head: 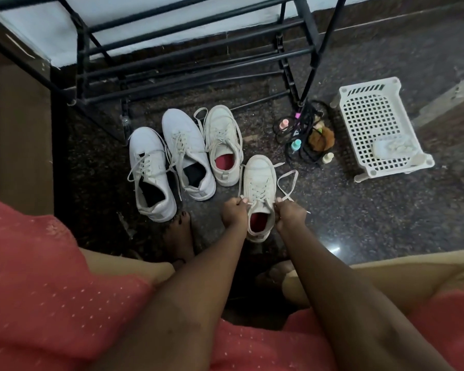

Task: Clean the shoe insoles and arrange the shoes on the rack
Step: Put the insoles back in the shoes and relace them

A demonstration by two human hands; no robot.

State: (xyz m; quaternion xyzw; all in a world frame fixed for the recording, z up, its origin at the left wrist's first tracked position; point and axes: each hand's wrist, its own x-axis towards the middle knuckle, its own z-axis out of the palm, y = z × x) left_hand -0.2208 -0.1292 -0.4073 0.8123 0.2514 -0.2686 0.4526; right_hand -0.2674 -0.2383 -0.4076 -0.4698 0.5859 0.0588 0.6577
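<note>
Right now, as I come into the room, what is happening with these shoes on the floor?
A seated person works on a white lace-up sneaker with a red insole that stands on the dark stone floor: the left hand and the right hand each pinch it at the top of its lacing. Its matching sneaker and two white sneakers with dark insoles also stand on the floor, before the black metal rack.

Four white lace-up shoes are laid toes-forward on the floor (359, 210) before the black metal rack (188, 49). Black insoles (152, 191) are seen in the two left shoes (185, 140), red insoles (224, 162) in the third shoe (221, 127) and the nearest shoe (259, 178), which is gripped at its opening by the left hand (233, 211) and right hand (289, 214).
</note>
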